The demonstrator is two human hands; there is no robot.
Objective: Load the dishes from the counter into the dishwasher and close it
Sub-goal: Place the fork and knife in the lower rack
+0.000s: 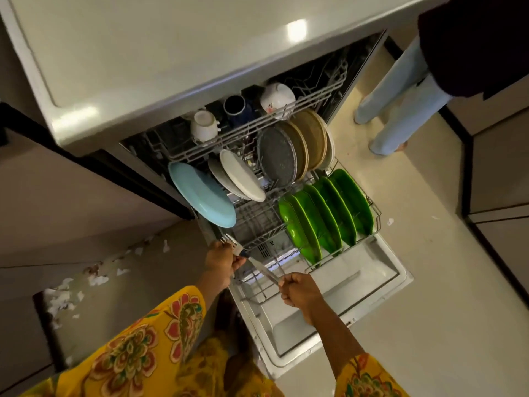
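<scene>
The dishwasher stands open, its door folded down and the lower rack pulled out. The rack holds a light blue plate, white plates, grey and tan plates and several green plates. In the upper rack sit a white cup, a dark mug and a white bowl. My left hand grips cutlery at the rack's front left corner. My right hand pinches a thin metal utensil over the rack's front edge.
A pale counter runs above the dishwasher. Another person's legs stand on the floor at the right of the dishwasher. Cabinets line the far right. White scraps litter the floor at the left.
</scene>
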